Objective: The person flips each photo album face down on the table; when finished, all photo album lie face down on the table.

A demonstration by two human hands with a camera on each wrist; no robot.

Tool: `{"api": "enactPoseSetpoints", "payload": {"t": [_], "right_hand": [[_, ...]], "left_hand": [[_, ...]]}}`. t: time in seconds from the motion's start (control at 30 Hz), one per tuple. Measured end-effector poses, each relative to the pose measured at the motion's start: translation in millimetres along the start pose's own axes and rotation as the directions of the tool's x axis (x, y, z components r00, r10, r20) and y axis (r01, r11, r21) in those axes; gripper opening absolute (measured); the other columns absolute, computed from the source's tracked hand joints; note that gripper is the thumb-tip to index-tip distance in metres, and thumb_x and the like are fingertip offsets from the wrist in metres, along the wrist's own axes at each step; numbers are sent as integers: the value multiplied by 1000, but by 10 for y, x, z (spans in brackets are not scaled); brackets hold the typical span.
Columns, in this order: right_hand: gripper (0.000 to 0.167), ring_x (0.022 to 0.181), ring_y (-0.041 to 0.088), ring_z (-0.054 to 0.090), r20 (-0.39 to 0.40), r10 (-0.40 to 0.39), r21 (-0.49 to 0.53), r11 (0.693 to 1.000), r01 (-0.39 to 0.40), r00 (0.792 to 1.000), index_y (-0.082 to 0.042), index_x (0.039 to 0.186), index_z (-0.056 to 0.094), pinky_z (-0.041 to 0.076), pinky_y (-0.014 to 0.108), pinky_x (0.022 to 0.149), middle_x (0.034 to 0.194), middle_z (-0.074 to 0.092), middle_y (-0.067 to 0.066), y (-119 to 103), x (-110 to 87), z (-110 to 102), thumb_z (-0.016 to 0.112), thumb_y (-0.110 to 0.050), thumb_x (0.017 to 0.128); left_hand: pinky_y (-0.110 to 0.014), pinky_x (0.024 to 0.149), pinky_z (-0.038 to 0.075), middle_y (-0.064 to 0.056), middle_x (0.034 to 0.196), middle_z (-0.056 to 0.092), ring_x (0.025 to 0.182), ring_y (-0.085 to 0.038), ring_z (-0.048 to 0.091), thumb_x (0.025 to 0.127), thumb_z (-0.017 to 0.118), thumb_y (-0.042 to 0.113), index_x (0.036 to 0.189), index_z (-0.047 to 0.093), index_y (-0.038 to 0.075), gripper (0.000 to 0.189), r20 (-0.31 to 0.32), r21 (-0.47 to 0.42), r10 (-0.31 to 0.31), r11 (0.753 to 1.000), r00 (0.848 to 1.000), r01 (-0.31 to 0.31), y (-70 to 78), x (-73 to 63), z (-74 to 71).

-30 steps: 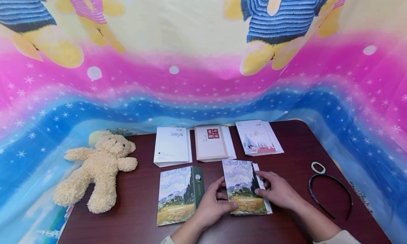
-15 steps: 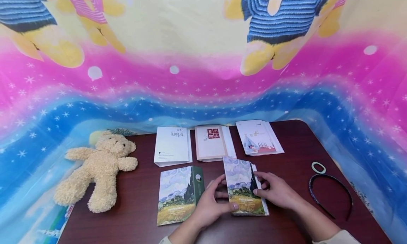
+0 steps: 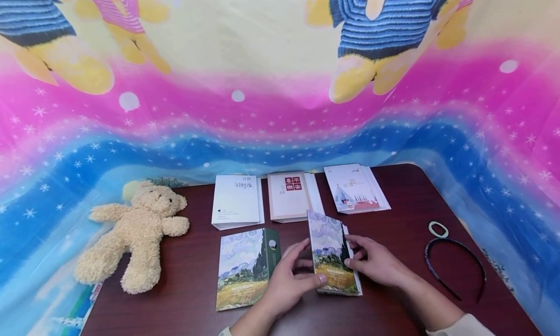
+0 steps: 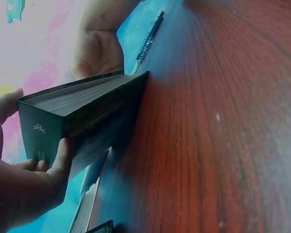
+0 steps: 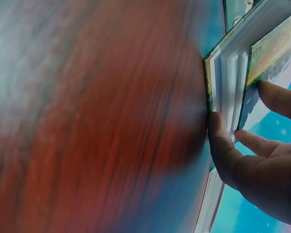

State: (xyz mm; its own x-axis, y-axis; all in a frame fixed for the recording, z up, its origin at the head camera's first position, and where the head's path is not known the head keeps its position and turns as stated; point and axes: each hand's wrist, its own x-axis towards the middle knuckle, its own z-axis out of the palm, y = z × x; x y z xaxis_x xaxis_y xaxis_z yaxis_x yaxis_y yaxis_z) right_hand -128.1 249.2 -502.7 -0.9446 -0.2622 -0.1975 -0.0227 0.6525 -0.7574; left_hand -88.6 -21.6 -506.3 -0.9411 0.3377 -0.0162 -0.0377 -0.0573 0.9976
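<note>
Both hands grip a photo album (image 3: 332, 258) with a painted landscape cover, tilted with its left side raised. My left hand (image 3: 290, 282) holds the spine side, its thumb on the front cover near the lower corner. In the left wrist view, fingers lie along the dark green spine (image 4: 41, 131). My right hand (image 3: 378, 260) grips the opening side. The right wrist view shows its fingertips at the cover edges, with white page edges (image 5: 233, 73) between the covers. A second album (image 3: 242, 273) with the same painting lies flat just left of my left hand.
Behind stand three pale albums in a row: a white one (image 3: 236, 200), a beige one (image 3: 290, 200) and an illustrated one (image 3: 354, 190). A teddy bear (image 3: 140, 234) lies at the left. At the right lie a headband (image 3: 474, 256) and a pale green ring (image 3: 430, 229) on the dark table (image 3: 175, 307).
The held album has tilted up further, its left side rising and its right edge shifting left. My right hand has moved slightly left with it; other things stay put.
</note>
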Motion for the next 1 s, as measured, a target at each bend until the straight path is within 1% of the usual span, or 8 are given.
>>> {"api": "enactPoseSetpoints", "payload": {"t": [0.1, 0.3, 0.4, 0.53, 0.63, 0.73, 0.87, 1.0], "right_hand": [[71, 96, 14, 65, 7, -3, 24, 1000, 3, 1000, 0, 148, 52, 54, 31, 78, 127, 64, 13, -12, 7, 14, 83, -25, 89], [71, 97, 17, 67, 15, -27, 84, 996, 26, 1000, 4, 148, 49, 54, 29, 80, 128, 64, 16, -37, 15, 55, 81, -20, 90], [70, 98, 18, 66, 22, -36, 131, 991, 32, 999, 4, 149, 49, 54, 28, 81, 130, 63, 17, -57, 24, 84, 80, -18, 90], [70, 98, 19, 66, 36, -50, 192, 980, 42, 998, 5, 149, 47, 54, 28, 81, 131, 62, 19, -85, 37, 129, 79, -16, 91], [69, 98, 20, 66, 47, -61, 220, 974, 49, 997, 5, 150, 46, 54, 28, 82, 132, 62, 20, -102, 48, 160, 78, -16, 93], [69, 100, 20, 67, 54, -55, 238, 970, 40, 997, 4, 151, 45, 54, 28, 82, 134, 62, 20, -116, 61, 184, 77, -17, 93], [69, 101, 20, 67, 65, -41, 243, 970, 24, 997, 0, 152, 46, 54, 27, 83, 135, 62, 19, -126, 86, 213, 77, -19, 94], [69, 101, 20, 67, 79, -50, 233, 972, 30, 996, -2, 152, 46, 53, 28, 85, 136, 62, 18, -146, 103, 231, 77, -21, 94]], "left_hand": [[-34, 94, 58, -8, 153, 41, 119, -30, 60, 84, 87, 16, 157, 44, 15, 85, 5, 11, 22, 1000, 1000, -22, 13, -8, -10], [-35, 96, 57, -5, 155, 36, 120, -29, 57, 80, 91, 17, 159, 42, 20, 94, 39, 47, 31, 998, 999, -33, 68, -31, -36], [-36, 96, 57, -4, 155, 36, 120, -29, 55, 78, 93, 17, 160, 41, 21, 96, 44, 63, 48, 997, 998, -51, 103, -41, -46], [-36, 95, 58, -4, 153, 38, 118, -29, 55, 77, 93, 16, 159, 43, 20, 95, 27, 89, 76, 993, 997, -78, 128, -48, -58], [-36, 94, 58, -3, 152, 39, 117, -28, 55, 77, 93, 16, 157, 46, 19, 93, 8, 96, 85, 992, 996, -85, 145, -53, -64], [-36, 95, 57, -1, 151, 40, 117, -29, 54, 76, 93, 16, 156, 48, 18, 92, -5, 94, 87, 992, 996, -86, 171, -59, -66], [-33, 97, 57, -1, 151, 40, 118, -29, 52, 76, 93, 17, 155, 49, 17, 90, -12, 81, 87, 993, 996, -86, 207, -67, -66], [-33, 96, 57, -4, 150, 39, 120, -29, 49, 77, 93, 15, 155, 50, 17, 89, -8, 49, 88, 995, 996, -88, 237, -68, -64]]}}
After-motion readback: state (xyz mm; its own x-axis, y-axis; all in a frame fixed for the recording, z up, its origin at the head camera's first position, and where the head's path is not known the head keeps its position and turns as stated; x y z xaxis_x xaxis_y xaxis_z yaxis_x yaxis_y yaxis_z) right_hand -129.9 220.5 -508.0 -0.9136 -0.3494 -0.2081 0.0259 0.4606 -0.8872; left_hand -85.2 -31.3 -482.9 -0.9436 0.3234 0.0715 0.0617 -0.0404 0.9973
